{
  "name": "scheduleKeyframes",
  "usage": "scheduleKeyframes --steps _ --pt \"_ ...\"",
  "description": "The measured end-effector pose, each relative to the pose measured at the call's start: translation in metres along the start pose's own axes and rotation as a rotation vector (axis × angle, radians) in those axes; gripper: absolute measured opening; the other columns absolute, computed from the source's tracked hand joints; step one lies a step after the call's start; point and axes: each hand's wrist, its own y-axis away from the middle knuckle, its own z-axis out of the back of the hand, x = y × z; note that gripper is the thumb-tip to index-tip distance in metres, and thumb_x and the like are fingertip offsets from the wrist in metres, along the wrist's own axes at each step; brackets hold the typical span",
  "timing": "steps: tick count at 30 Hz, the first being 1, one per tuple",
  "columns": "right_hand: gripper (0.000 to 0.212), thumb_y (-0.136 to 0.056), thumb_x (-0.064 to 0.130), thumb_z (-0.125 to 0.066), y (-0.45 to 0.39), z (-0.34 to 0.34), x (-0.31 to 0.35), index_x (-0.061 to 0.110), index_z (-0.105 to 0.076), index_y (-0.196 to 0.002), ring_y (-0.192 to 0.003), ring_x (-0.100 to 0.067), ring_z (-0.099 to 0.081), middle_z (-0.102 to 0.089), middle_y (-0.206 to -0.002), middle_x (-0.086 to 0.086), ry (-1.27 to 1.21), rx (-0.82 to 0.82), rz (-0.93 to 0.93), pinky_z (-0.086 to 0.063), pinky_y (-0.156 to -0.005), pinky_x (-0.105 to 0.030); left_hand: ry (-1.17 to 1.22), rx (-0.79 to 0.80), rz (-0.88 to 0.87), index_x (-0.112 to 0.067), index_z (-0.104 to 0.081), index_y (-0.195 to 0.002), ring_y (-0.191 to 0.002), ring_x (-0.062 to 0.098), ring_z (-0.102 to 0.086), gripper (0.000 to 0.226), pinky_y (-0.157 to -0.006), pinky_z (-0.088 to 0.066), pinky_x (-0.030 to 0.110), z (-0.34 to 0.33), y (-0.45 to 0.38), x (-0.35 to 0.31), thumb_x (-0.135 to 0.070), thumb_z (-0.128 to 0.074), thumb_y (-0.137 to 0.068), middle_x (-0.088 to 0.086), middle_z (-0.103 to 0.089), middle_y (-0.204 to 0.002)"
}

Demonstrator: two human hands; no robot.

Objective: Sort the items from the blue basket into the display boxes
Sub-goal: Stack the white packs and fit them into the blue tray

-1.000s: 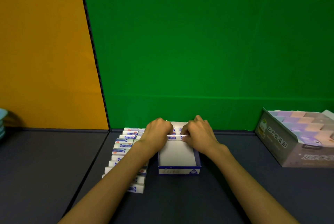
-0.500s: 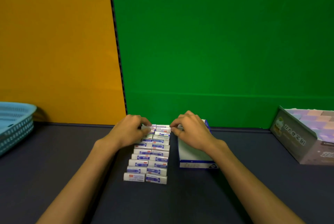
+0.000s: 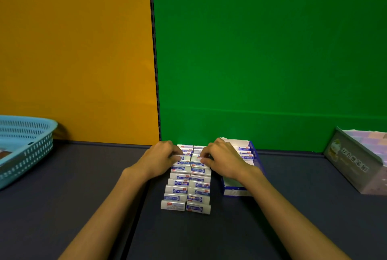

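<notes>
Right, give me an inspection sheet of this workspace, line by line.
Surface: dark table, a seam running down it near the left forearm.
Job's things: two rows of white-and-blue erasers laid out on the table; blue-and-white display box to their right, a few erasers at its far end; blue basket at the left edge, contents mostly hidden.
Clutter: pastel display box at the right edge, appears filled.
Grippers: left hand and right hand curl over the far erasers of the rows, fingertips pinching them.
Cables: nothing seen.
Surroundings: orange panel on the left, green backdrop on the right, dark strip between them.
</notes>
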Motion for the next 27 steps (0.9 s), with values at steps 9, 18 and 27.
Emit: scheduleKeyframes --steps 9,18,27 --pt "0.013 -0.090 0.024 -0.071 -0.004 -0.002 0.002 0.020 -0.071 -0.102 -0.095 -0.018 -0.065 -0.074 -0.098 0.004 -0.051 -0.029 -0.041 -0.048 -0.089 -0.034 0.029 -0.033 -0.026 -0.021 -0.065 -0.106 -0.097 0.013 -0.055 0.011 -0.084 -0.047 0.029 -0.006 -0.005 0.004 -0.022 -0.064 -0.096 -0.003 -0.061 -0.107" --pt "0.022 -0.096 0.019 -0.065 -0.003 -0.004 -0.004 0.016 -0.072 -0.116 -0.102 -0.022 -0.060 -0.068 -0.108 -0.002 -0.091 -0.072 0.010 -0.048 -0.088 -0.038 -0.022 -0.135 -0.078 -0.021 -0.056 -0.132 -0.101 0.013 -0.050 0.040 -0.080 -0.040 0.026 -0.009 -0.002 0.000 -0.015 -0.065 -0.094 -0.005 -0.052 -0.112" --pt "0.016 -0.095 0.021 -0.066 0.013 0.024 -0.026 0.017 -0.075 -0.107 -0.091 -0.016 -0.059 -0.065 -0.098 0.001 -0.158 -0.164 0.017 -0.046 -0.083 -0.033 0.237 -0.202 -0.107 -0.027 -0.064 -0.114 -0.092 0.005 -0.051 0.030 -0.074 -0.039 0.020 -0.002 -0.012 -0.027 -0.019 -0.075 -0.087 -0.011 -0.052 -0.100"
